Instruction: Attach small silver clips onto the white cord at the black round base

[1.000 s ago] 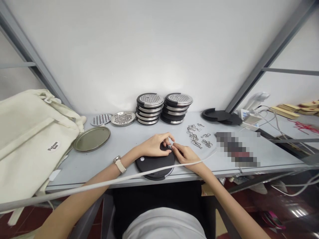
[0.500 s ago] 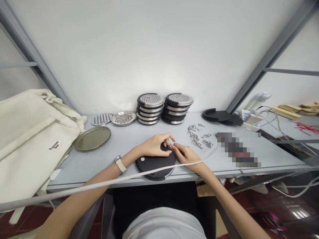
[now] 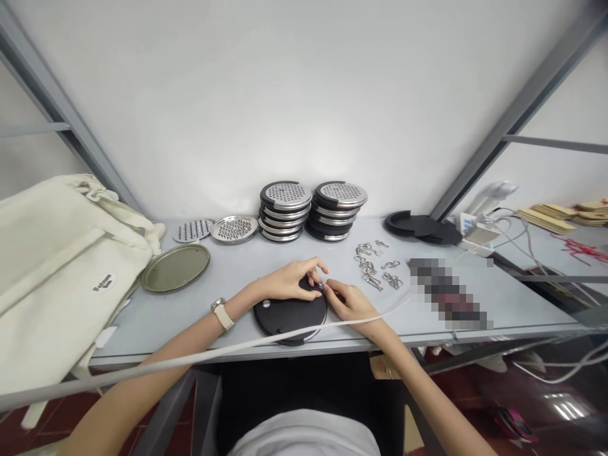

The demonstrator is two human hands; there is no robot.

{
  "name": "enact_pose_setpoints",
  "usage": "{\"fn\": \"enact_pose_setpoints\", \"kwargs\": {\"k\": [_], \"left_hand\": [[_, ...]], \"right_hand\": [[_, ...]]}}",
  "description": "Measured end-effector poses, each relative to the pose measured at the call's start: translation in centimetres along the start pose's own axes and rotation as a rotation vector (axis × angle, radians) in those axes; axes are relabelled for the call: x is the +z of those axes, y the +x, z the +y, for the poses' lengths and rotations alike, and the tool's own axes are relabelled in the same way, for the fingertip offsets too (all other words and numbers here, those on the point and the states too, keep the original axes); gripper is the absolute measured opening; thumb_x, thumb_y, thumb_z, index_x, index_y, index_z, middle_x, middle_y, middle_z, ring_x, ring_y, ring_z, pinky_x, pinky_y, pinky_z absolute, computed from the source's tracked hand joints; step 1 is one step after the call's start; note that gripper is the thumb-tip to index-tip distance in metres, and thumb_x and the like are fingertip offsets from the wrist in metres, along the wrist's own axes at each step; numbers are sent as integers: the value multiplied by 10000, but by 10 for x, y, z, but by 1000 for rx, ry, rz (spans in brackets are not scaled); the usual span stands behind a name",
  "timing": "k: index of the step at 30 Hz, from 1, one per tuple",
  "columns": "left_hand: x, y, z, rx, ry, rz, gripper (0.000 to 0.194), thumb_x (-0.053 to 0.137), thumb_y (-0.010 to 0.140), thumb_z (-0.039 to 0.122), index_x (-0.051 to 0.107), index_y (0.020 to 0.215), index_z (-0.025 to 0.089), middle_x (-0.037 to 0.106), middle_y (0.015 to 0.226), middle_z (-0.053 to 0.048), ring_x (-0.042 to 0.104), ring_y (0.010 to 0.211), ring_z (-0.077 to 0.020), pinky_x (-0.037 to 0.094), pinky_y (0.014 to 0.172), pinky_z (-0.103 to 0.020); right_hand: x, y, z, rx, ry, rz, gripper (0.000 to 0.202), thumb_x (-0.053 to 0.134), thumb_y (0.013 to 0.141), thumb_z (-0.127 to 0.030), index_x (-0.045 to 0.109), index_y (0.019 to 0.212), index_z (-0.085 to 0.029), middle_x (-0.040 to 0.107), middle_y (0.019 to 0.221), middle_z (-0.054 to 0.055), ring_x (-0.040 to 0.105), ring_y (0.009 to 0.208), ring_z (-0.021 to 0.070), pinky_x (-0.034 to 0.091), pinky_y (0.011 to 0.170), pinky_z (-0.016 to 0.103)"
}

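A flat, round black disc [image 3: 291, 320] lies at the table's front edge, directly before the person. The left hand [image 3: 297, 279] rests over its far side, index finger and thumb curved apart. The right hand [image 3: 350, 301] comes in from the right, thumb and fingertips pinched on a small silver metal piece [image 3: 320, 286] at the disc's far right edge; the spot is too small to tell whether the left fingers grip it too. A thin white cable [image 3: 199, 358] crosses in front of the disc. To the right of the hands lie loose silver metal clips [image 3: 369, 269] on the grey tabletop [image 3: 237, 269]. Behind, side by side, stand two stacks of round, black-rimmed metal graters [image 3: 287, 193], with a shallow olive-grey round metal plate [image 3: 175, 268] to their left.
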State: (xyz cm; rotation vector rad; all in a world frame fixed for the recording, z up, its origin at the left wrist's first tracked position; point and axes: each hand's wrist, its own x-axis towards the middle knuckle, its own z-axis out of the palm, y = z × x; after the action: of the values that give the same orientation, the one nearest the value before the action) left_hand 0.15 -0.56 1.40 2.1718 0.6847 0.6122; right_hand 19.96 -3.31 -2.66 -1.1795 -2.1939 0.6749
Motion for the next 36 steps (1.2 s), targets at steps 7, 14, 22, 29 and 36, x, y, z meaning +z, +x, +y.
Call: {"fn": "enact_pose_setpoints", "kwargs": {"k": [7,14,22,29,36], "left_hand": [[-12,6,-13,-53,-71,-8,417,644,754,187,480,1137,194,635,934,-30,579,862,-137,451,806,-283],[-18,10,-14,-115,-34,24,371,620,765,145,495,1107,219,626,1005,-19,584,936,-155,448,852,-298],[-21,7,1,-194,28,45,287,592,819,209,520,1097,227,586,1073,-33,553,945,-173,436,868,-304],[-18,4,2,-91,299,80,221,544,857,206,518,1076,204,576,992,-45,528,935,-194,437,863,-340],[-13,3,2,-6,480,58,224,484,900,186,510,1121,208,597,948,-39,523,903,-194,436,829,-348]], "right_hand": [[4,11,-1,80,-20,-2,273,356,914,-307,478,697,-196,503,571,-18,423,498,115,304,507,219],[7,20,-6,142,22,57,244,337,927,-301,475,748,-209,548,641,14,494,562,152,360,546,248],[9,17,-4,111,-18,51,210,322,938,-270,460,790,-212,582,718,51,539,665,194,401,614,292],[12,19,-5,91,-119,68,212,303,941,-200,498,860,-183,583,723,43,543,656,170,392,619,273],[11,20,-7,103,-150,78,226,313,938,-190,536,904,-175,614,768,55,569,689,166,408,647,262]]}}
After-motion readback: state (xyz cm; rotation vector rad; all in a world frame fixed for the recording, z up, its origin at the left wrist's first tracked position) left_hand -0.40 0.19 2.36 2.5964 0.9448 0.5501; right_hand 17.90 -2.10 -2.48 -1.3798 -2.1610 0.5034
